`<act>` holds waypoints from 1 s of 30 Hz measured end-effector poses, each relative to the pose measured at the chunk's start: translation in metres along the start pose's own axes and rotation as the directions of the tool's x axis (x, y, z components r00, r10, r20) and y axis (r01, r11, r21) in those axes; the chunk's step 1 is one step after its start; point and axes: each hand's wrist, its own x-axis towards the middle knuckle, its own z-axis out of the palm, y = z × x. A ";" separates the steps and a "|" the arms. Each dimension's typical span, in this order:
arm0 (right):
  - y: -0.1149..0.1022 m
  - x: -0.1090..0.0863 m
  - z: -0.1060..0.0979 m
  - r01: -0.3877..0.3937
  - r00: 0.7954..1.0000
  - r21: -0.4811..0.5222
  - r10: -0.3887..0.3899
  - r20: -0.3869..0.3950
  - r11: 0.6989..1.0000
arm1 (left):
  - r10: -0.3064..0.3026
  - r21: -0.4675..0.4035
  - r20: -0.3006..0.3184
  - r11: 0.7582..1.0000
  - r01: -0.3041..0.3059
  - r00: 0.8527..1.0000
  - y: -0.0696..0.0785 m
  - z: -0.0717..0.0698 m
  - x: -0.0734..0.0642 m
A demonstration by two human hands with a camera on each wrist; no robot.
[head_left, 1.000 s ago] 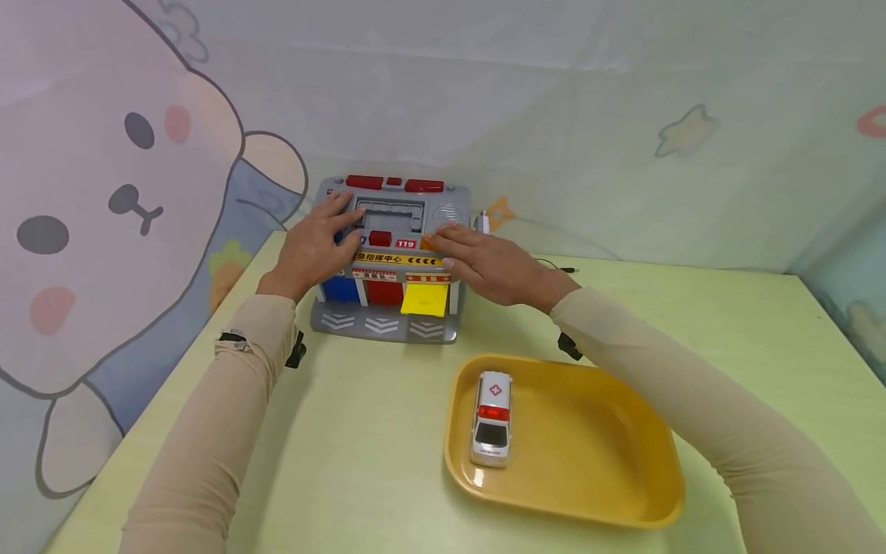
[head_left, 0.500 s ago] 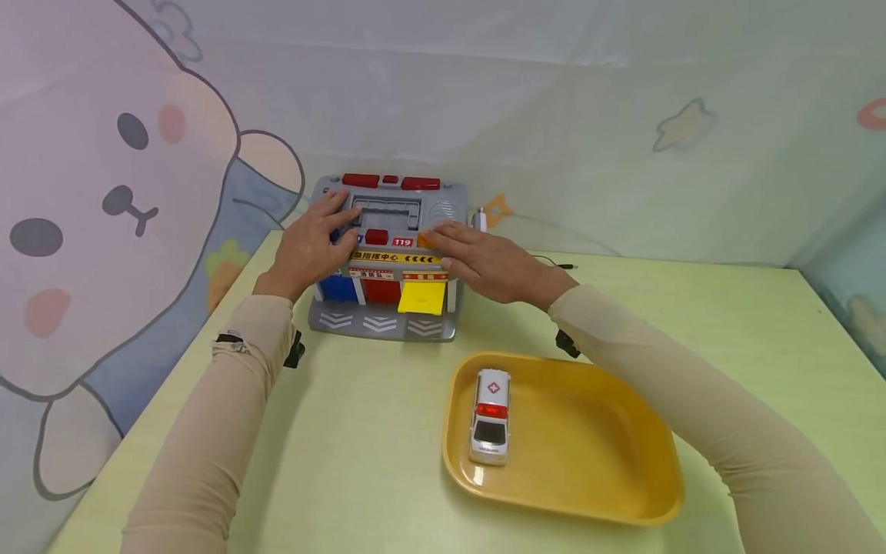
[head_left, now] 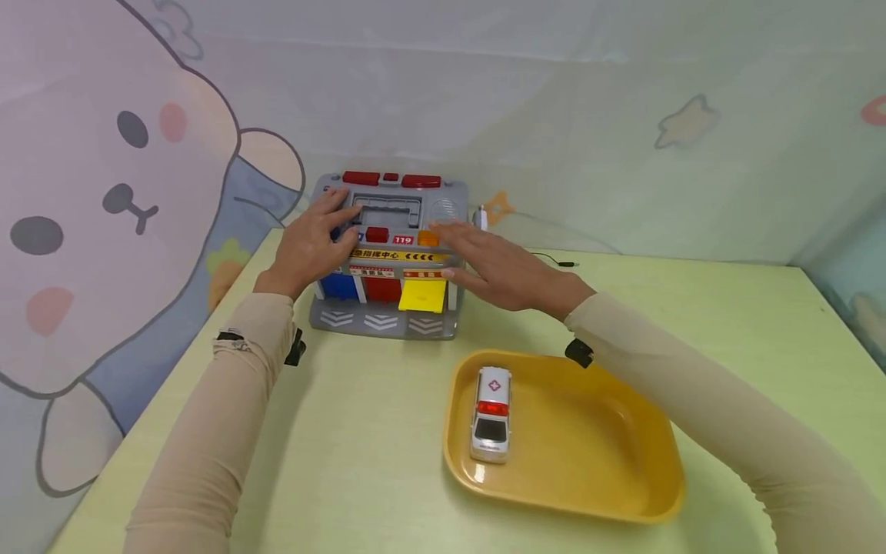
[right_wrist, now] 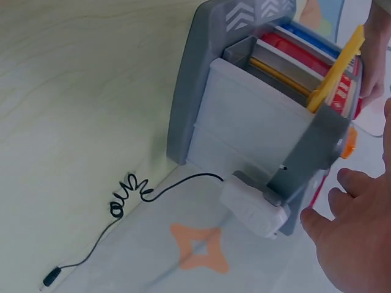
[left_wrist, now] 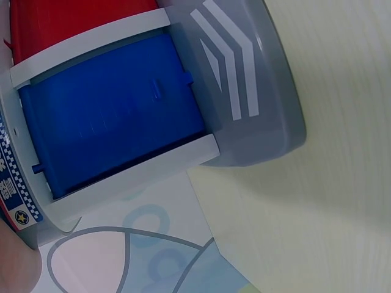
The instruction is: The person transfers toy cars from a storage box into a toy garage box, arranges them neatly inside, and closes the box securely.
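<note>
A grey toy rescue station (head_left: 381, 325) stands at the back of the table, its blue door (left_wrist: 116, 113) and red door (head_left: 383, 290) down. The yellow door (head_left: 423, 295) is swung up and outward. My left hand (head_left: 310, 245) rests on the roof's left corner, fingers spread. Beside the orange button (head_left: 428, 239) at the roof's right front is my right hand (head_left: 500, 269), fingers straight and holding nothing. In the right wrist view its fingers (right_wrist: 351, 183) appear apart from the button. The left fingertips partly cover the roof's left end.
A white toy ambulance (head_left: 491, 415) with a red light bar lies along the left side of a yellow tray (head_left: 574, 446), nearer than the station. On the station's right side, a white handset (right_wrist: 253, 207) trails a black coiled cord (right_wrist: 125, 195). A printed cloth (head_left: 554, 138) hangs behind.
My right hand has lifted off the orange button and shifted slightly right, so the button now shows. The left hand stays on the roof. The yellow door stays raised.
</note>
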 end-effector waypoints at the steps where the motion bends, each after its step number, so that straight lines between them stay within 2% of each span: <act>1: -0.001 -0.002 -0.001 0.010 1.000 -0.012 -0.010 -0.005 1.000 | -0.003 0.000 0.001 1.000 0.003 1.000 -0.001 -0.001 0.000; 9: -0.015 -0.032 -0.004 0.095 0.995 -0.067 -0.095 0.001 0.993 | -0.015 0.001 0.007 1.000 0.015 1.000 -0.004 -0.001 -0.004; 18: -0.026 -0.073 -0.005 0.196 0.981 -0.168 -0.190 0.048 0.966 | -0.021 0.007 0.008 1.000 0.021 1.000 0.000 -0.002 -0.002; 30: -0.033 -0.112 0.004 0.252 0.965 -0.176 -0.234 0.121 0.951 | -0.010 -0.003 0.019 1.000 0.010 1.000 0.003 0.000 0.001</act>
